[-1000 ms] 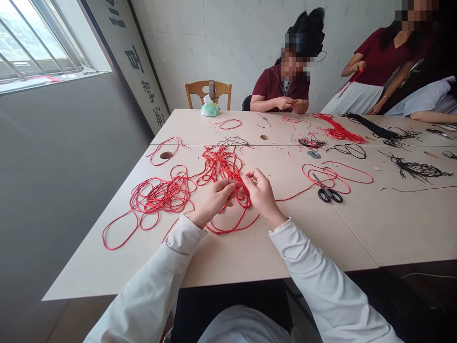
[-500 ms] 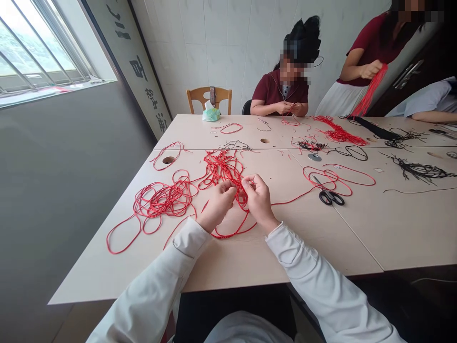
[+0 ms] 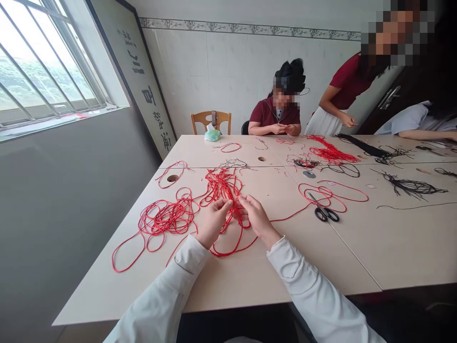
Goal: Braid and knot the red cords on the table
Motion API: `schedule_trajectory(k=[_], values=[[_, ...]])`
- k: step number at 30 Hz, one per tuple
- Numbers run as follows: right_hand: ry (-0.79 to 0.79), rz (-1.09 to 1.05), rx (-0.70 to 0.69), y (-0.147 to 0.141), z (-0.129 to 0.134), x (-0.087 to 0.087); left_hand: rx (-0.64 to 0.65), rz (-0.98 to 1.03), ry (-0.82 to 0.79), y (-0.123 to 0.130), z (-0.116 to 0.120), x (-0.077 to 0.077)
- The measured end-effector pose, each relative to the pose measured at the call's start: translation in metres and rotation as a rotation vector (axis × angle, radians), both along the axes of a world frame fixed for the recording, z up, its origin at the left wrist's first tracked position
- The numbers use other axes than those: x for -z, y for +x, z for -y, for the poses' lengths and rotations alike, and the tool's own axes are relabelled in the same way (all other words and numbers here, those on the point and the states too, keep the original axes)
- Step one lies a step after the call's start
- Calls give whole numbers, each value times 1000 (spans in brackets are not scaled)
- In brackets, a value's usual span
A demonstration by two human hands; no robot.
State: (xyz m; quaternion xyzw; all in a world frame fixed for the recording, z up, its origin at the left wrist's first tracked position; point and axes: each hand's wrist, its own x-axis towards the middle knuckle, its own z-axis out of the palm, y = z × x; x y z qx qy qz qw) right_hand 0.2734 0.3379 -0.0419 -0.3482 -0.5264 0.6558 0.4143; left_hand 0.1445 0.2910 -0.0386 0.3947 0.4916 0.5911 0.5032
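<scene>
My left hand (image 3: 215,220) pinches a red cord at the near end of a pile of braided red cords (image 3: 222,183). Close beside it on the right, my right hand (image 3: 257,216) has thumb and fingers closed on the same cord. The short stretch between my fingertips is too small to make out clearly. Beneath my hands a braided red loop (image 3: 228,253) curves over the table. One smooth red cord runs rightward from under my right hand to a loose coil (image 3: 323,195). Left of my hands lies a tangled heap of smooth red cord (image 3: 167,216).
Black-handled scissors (image 3: 326,213) lie on the right coil. Black cord bundles (image 3: 410,186) and a red cord bundle (image 3: 330,151) lie farther off. A tissue pack (image 3: 213,133) stands at the table's far edge. Across the table (image 3: 271,271), one person (image 3: 274,116) sits and another (image 3: 342,90) leans over.
The camera view has tipped upward. My fingers have shifted slightly on the cord, the right ones stretching out more. The standing person has bent down and released the red cord bundle.
</scene>
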Motion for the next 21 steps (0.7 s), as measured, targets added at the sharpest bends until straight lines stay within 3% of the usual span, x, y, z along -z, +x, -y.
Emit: schedule_trajectory(k=[2,4,8,10,13,17,21], values=[[64,88,-84,-2,2,2,-32,8,-2,0,-2,0],[250,229,-88,-5,6,6,-89,30,-8,-1,-4,1],[745,660,90,-11,16,14,-184,76,-3,-3,-7,6],[859,810,114,-12,19,15,-194,79,9,-4,-8,9],[826,777,75,-8,17,12,-164,86,-4,-5,-8,10],[568,469,15,-1,9,7,-52,151,-85,-4,-5,5],[440,285,92,2,7,4,-12,156,-113,0,1,-2]])
